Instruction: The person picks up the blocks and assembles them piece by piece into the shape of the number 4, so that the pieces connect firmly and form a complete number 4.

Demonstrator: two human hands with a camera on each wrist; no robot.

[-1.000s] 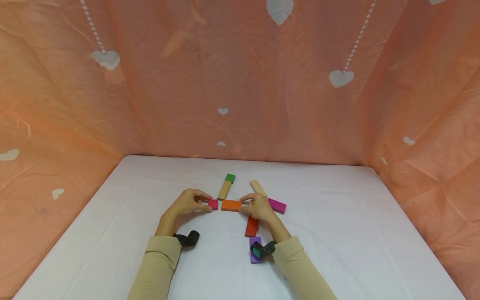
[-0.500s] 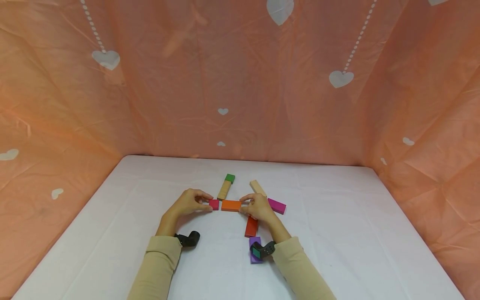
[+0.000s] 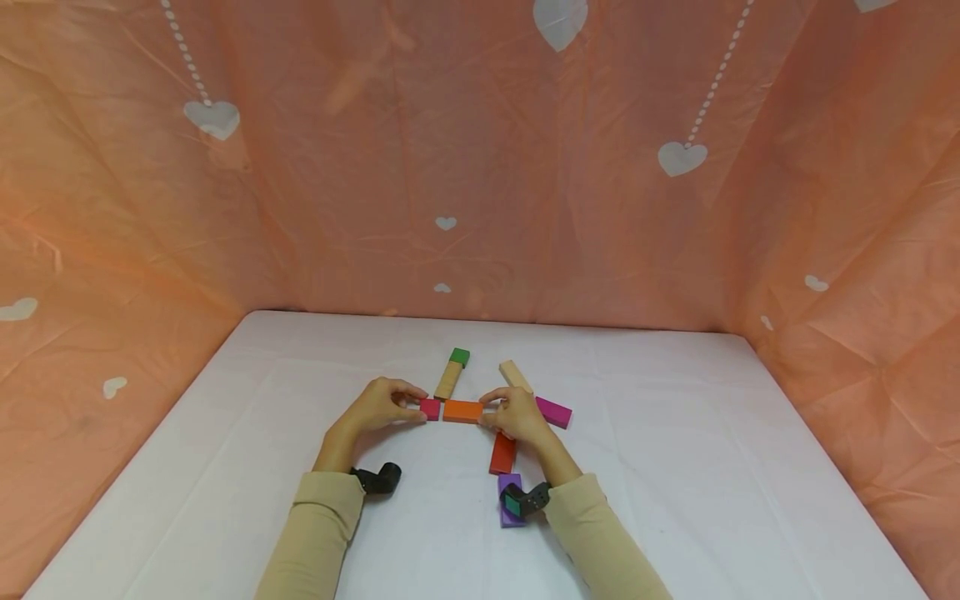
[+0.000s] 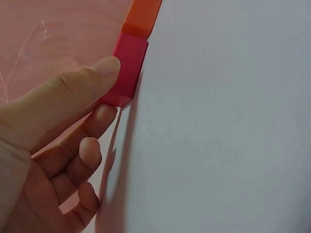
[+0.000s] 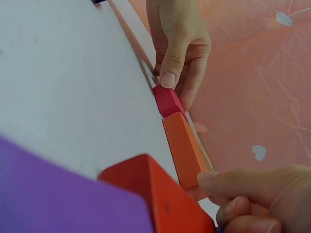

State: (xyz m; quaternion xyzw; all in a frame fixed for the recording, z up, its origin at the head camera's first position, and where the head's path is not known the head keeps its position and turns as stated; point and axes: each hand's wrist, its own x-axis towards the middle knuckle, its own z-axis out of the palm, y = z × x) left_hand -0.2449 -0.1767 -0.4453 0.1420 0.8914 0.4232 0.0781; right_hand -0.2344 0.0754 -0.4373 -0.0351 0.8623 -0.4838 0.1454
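The left hand (image 3: 381, 405) pinches a pink block (image 3: 431, 409), seemingly touching the orange block (image 3: 462, 412) that the right hand (image 3: 517, 413) pinches.

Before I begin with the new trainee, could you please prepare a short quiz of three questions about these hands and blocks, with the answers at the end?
1. Which block does the left hand pinch?
2. True or false: in the head view, the purple block lies nearer to the person than the orange block.
3. Fill in: in the head view, the left wood-coloured block has a ____ at its far end.

Key:
1. The small pinkish-red block.
2. True.
3. Green block.
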